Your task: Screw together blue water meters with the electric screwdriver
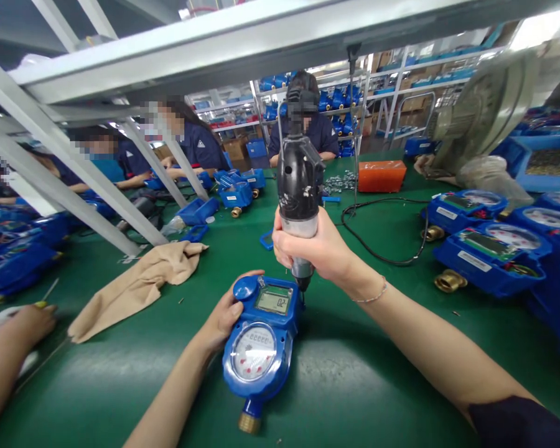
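Water meter (256, 339) in a blue casing lies on the green bench (354, 379) directly in front of the person, with its round dial and brass connector (249, 423) toward the body. Its small digital display (274, 301) and blue cap (245, 288) sit at the far end. The left hand (226, 314) is clamped on the meter's upper left side, fingers (228, 305) curled against the casing beside the cap. The right hand (308, 246) is closed in a fist around a black electric screwdriver (298, 180), held upright, and the tool's tip (302, 285) meets the casing just beside the display. A thin bracelet (371, 297) circles the right wrist.

Left of the meter, a crumpled beige cloth (135, 289) lies on the bench. Farther left, another person's hand (21, 330) rests near a thin yellow-banded tool (41, 304). To the right stand more blue meters (492, 258) with brass ends, and a black cable (382, 239) loops across the bench. Beyond it sit an orange box (381, 175), a heap of small silver fittings (340, 182) and a metal fan (485, 112). Co-workers (315, 134) in dark shirts sit across the bench, before shelves (401, 84) stacked with blue parts and cartons.
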Tool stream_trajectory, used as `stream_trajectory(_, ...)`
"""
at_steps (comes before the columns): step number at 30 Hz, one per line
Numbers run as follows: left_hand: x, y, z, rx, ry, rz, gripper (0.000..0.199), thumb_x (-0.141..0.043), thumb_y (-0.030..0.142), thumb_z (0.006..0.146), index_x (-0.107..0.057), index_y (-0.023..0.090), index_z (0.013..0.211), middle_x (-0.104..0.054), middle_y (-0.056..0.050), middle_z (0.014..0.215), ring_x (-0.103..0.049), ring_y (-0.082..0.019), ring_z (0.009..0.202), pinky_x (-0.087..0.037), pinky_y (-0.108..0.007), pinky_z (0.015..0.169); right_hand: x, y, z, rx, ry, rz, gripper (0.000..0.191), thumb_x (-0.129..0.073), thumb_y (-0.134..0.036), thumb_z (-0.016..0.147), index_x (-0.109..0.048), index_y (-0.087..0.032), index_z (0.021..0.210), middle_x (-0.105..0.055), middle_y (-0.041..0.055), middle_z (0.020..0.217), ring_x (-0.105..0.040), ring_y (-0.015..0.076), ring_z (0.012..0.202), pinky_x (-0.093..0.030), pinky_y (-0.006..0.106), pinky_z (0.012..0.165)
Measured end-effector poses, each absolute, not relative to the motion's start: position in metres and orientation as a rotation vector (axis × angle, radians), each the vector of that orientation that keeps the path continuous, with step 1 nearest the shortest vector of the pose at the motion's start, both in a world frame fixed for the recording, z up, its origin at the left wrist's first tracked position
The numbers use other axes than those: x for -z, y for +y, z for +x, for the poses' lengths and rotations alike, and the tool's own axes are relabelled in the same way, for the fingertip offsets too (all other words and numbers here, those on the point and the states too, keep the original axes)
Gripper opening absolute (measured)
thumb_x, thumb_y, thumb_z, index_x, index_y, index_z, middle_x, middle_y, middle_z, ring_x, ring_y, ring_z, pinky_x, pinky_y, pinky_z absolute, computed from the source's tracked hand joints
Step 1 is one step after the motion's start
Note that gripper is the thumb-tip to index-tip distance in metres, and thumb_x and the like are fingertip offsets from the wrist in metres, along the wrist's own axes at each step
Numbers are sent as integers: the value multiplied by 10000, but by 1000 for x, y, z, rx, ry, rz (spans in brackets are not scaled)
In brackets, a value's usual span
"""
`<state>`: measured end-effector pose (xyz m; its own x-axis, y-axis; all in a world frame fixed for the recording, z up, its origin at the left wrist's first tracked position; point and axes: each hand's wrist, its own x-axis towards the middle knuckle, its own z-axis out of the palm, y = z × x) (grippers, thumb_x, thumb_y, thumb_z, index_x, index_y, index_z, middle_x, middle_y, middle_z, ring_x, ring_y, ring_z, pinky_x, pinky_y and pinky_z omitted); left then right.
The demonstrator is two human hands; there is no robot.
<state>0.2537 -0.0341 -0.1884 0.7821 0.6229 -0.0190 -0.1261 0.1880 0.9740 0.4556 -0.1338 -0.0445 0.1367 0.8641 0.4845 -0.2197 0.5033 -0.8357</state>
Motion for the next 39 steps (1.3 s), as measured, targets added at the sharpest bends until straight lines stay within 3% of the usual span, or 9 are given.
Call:
stream_trajectory(3, 164, -30, 252, -562, 335, 1573, 915, -757, 578, 717, -361, 248, 1474, -452, -132, 1480, -463, -362, 1324, -427, -419, 1066, 44, -135, 455, -887, -1205, -689, 231, -647, -97, 666, -480, -186, 797, -518, -91, 502, -465, 78, 392, -378, 202, 422)
stream_trajectory(6, 138, -29, 252, -481, 318, 1849, 979, -813, 492, 698, -286, 305, 1501, -434, -104, 1490, -426, -336, 1354, -363, -428, 1119, 41, -139, 455, -894, -1234, -687, 239, -666, -132, 698, -510, -175, 874, -523, -87, 506, -471, 87, 397, -395, 211, 426)
stream_trajectory(11, 98, -30, 263, -253, 340, 2355, 796, -840, 417, 695, -452, 377, 1388, -536, -16, 1427, -466, -272, 1335, -302, -398, 1155, 30, -148, 457, -806, -1210, -659, 239, -685, -161, 734, -509, -170, 896, -513, -87, 523, -472, 86, 405, -403, 216, 433)
stream_trajectory(20, 101, -24, 266, -362, 347, 2354, 894, -880, 404, 635, -372, 315, 1366, -640, -52, 1239, -587, -246, 1175, -401, -382, 1061, 20, -156, 469, -698, -1210, -554, 200, -663, -201, 804, -508, -199, 931, -503, -88, 540, -462, 82, 426, -406, 216, 456)
stream_trajectory(39, 90, -38, 263, -342, 390, 2486, 670, -806, 474, 713, -524, 268, 1285, -604, -53, 1316, -565, -270, 1221, -434, -369, 1065, 7, -170, 471, -660, -1185, -557, 210, -714, -249, 824, -517, -216, 888, -482, -77, 537, -432, 98, 428, -396, 237, 446)
